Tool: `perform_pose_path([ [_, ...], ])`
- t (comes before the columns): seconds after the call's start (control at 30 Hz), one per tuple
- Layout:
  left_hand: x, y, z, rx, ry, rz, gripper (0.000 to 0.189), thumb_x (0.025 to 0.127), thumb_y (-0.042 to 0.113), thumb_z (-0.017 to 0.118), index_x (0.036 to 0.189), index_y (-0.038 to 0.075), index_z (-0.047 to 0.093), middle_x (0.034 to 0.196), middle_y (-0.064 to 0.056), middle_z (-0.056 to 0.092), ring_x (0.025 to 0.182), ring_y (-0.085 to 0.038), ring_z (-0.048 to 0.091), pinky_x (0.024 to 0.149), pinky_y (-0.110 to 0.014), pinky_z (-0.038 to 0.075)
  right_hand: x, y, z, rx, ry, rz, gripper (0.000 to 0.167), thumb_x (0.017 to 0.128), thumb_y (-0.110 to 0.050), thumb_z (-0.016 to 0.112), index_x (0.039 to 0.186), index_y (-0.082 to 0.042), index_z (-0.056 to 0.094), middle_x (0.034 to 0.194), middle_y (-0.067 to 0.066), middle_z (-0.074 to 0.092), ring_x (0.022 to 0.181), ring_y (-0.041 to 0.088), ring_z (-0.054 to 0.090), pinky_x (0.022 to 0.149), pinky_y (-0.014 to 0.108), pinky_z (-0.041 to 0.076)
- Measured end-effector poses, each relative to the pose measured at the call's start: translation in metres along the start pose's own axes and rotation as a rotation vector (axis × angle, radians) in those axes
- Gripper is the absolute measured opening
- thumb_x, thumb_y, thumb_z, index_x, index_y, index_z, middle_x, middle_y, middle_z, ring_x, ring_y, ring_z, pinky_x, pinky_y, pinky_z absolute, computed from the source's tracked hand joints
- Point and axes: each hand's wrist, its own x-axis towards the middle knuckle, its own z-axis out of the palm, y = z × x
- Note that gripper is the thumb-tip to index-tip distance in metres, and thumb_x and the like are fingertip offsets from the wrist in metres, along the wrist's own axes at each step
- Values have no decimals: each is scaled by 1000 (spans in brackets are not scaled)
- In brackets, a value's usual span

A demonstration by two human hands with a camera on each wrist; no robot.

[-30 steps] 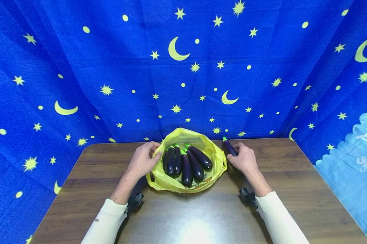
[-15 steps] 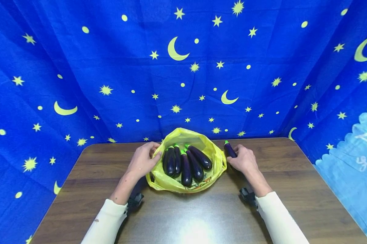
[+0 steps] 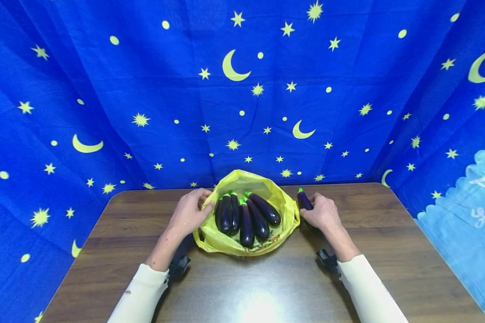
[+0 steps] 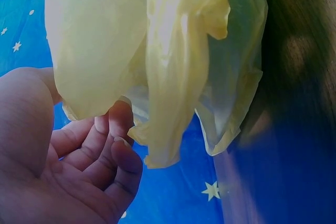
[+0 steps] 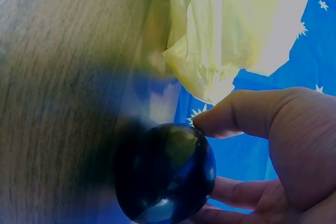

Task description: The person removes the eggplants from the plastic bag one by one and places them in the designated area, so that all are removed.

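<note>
A yellow plastic bag (image 3: 210,235) stands on the table with its mouth spread, and several glossy dark purple eggplants (image 3: 246,226) lie inside, green stem ends toward the back. At the bag's left side my left hand (image 3: 190,211) holds the rim between thumb and curled fingers; in the left wrist view the thumb tip is hidden behind the bag (image 4: 100,40). Just right of the bag, my right hand (image 3: 322,210) grips one more eggplant (image 3: 304,199), its green end pointing to the back. The right wrist view shows this eggplant's rounded end (image 5: 165,174) between thumb and fingers.
The brown wooden table (image 3: 137,224) ends at the back against a blue cloth (image 3: 166,89) with yellow stars and moons. A light blue patch (image 3: 468,224) hangs at the right. A dark wrist device is strapped at each sleeve.
The eggplant in my right hand has shifted slightly toward me and to the right, staying in the grip. My left hand and the bag look unmoved.
</note>
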Motion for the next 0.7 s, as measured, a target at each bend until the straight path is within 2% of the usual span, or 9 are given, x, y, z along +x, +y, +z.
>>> perform_pose_path([
  [0.47,0,-1,-1,-8,2,-1,23,95,15,74,117,7,73,91,-2,68,79,-17,57,71,-34,46,-1,-1,-3,-3,-33,16,56,86,-27,73,130,7,63,115,30,70,98,41,66,86,53,54],
  [0.7,-1,-1,-1,-6,9,15,22,95,15,73,116,6,74,90,-3,68,79,-18,57,71,-35,46,-1,-1,-2,-3,-25,3,56,86,-26,74,129,7,63,115,31,70,99,41,67,87,53,54],
])
